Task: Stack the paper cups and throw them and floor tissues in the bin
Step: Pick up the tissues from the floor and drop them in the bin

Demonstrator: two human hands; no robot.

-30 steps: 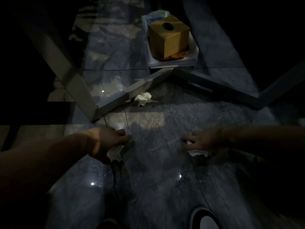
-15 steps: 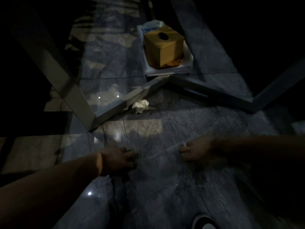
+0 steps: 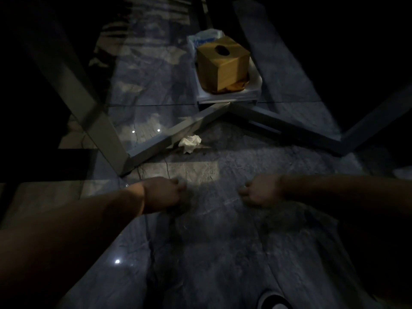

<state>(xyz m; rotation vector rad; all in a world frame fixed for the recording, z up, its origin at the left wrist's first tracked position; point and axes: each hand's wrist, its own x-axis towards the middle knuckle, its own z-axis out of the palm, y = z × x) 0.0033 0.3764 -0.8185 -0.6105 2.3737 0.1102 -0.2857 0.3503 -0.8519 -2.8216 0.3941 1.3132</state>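
A crumpled white tissue (image 3: 190,143) lies on the dark marble floor against a metal table bar. Nearer to me, my left hand (image 3: 165,192) is curled into a fist just above the floor. My right hand (image 3: 260,190) is also closed, about a hand's width to its right. The tissues each hand covered a moment ago are hidden inside the fists. No paper cups or bin are in view.
Grey metal table legs (image 3: 107,134) form a V-shaped base across the floor ahead. Behind the base, a wooden tissue box (image 3: 223,68) stands on a white tray (image 3: 254,94), with a plastic bag (image 3: 202,40) behind it. My shoe (image 3: 274,302) shows at the bottom edge.
Both hands closed over the white tissues lying under them, so the tissues no longer show. The fists have drawn slightly inward and forward.
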